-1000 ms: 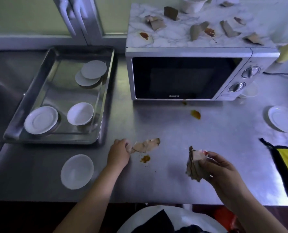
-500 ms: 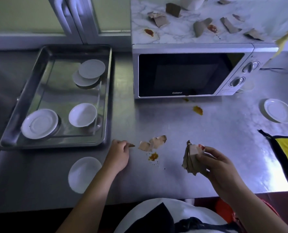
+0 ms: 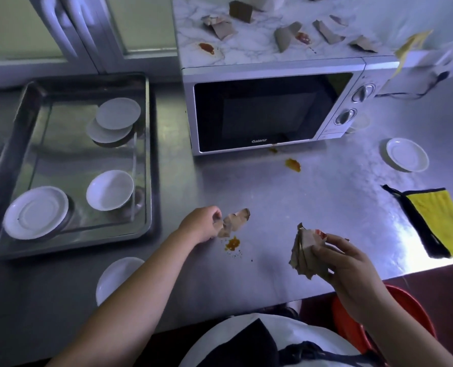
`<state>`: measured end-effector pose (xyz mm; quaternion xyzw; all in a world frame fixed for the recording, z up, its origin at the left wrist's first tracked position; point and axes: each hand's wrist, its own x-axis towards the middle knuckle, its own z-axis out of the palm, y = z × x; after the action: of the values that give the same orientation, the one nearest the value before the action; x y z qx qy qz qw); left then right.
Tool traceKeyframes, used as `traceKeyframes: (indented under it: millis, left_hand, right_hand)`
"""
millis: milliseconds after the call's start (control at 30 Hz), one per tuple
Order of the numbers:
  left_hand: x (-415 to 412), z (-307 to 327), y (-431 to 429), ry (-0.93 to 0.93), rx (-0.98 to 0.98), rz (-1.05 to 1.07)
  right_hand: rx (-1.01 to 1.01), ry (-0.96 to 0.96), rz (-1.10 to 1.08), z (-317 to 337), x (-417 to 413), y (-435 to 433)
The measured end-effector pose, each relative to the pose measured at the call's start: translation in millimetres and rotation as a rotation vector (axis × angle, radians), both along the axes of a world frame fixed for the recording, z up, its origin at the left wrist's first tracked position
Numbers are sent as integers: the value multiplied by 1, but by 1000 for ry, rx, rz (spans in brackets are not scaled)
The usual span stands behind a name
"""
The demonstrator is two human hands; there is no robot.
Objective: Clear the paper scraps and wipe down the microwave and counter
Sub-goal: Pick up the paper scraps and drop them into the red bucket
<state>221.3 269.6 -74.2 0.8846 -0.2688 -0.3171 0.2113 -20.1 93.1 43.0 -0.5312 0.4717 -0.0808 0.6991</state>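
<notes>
I'm pinching a crumpled brown scrap (image 3: 235, 221) in my left grip (image 3: 202, 224), its long axis running rightward on the steel surface (image 3: 325, 207); my right grip (image 3: 352, 263) is clutching a jagged wad (image 3: 302, 251).

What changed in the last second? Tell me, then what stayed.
The left hand, clear of the counter scrap half a second ago, has reached back and pinches its left edge. The right hand still holds its bundle of scraps. The microwave-top scraps, the sauce stains and the yellow cloth stayed put.
</notes>
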Motion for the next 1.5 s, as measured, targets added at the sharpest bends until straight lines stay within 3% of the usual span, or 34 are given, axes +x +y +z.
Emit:
traceKeyframes:
  millis: [133, 400, 667, 933, 1200, 1333, 1500]
  left_hand:
    - [-3, -12, 2, -99, 42, -14]
    - [-9, -10, 3, -107, 52, -48]
    - [-9, 5, -20, 194, -165, 207]
    - [-20, 0, -62, -52, 124, 187]
    - [-18, -5, -69, -201, 238, 118]
    - [-19, -5, -71, -91, 136, 143]
    - [-43, 22, -91, 219, -200, 233]
  right_hand:
    - [16, 12, -64, -3, -13, -2]
    - [30, 12, -102, -12, -18, -5]
    - [50, 5, -144, -12, -20, -9]
    - [63, -14, -167, -11, -37, -14]
    - [110, -80, -258, -11, -66, -29]
    - [116, -108, -265, -8, -77, -39]
    - [153, -143, -206, -10, -83, -52]
